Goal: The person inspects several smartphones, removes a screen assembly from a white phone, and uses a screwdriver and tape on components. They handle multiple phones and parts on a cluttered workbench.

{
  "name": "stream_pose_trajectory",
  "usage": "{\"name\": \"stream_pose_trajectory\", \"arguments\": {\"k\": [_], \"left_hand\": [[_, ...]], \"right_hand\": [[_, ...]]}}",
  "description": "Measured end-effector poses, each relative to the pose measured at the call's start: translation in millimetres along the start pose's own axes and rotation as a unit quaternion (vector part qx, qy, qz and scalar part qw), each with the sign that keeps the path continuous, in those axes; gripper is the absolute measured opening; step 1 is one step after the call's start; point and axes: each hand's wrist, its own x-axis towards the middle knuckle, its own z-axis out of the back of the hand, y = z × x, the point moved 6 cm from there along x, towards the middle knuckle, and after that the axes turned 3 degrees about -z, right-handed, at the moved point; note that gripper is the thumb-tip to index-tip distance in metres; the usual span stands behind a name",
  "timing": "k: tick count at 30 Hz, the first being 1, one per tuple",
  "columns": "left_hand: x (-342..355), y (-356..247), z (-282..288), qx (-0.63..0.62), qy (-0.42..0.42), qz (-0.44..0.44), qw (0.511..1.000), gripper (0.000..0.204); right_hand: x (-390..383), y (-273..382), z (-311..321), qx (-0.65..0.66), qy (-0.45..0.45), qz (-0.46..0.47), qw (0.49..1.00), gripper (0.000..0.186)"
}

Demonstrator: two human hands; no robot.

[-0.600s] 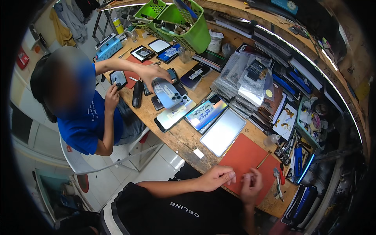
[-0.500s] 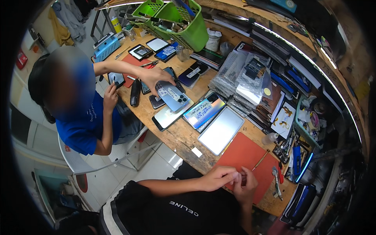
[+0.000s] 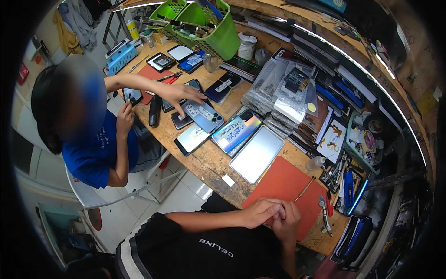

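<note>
My left hand [image 3: 260,213] and my right hand [image 3: 286,220] are together over the near edge of a red mat [image 3: 276,179]. Both are closed, with the fingers of one pressed against the other. Whatever lies between them, if anything, is hidden. Just beyond my right hand, a thin gold-coloured tool [image 3: 304,189] lies slanted on the mat. To the right are grey metal pliers [image 3: 325,216] and a red-handled tool [image 3: 330,203]. Beyond the mat lies a flat, pale silver-framed panel [image 3: 256,156], with a shiny blue phone [image 3: 236,132] to its left.
On the left sits a co-worker in a blue shirt [image 3: 88,158], one hand [image 3: 176,94] stretched above a light-blue phone [image 3: 203,116]. Green baskets of tools [image 3: 216,39], bubble-wrapped packs [image 3: 265,90] and a small bottle [image 3: 316,162] stand along the back.
My hands have closed more tightly together. The co-worker's hand has let go of the light-blue phone, and its fingers are spread. The whole view has shifted slightly.
</note>
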Motion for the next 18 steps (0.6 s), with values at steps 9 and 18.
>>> {"name": "stream_pose_trajectory", "arguments": {"k": [9,18], "left_hand": [[-3,-61,113,0.328,-0.309,-0.04,0.892,0.02],[-13,-160,284,0.802,-0.133,0.062,0.579,0.076]], "right_hand": [[2,4,1,-0.014,0.013,-0.021,1.0,0.014],[1,1,0,-0.009,0.022,-0.024,0.999,0.015]]}}
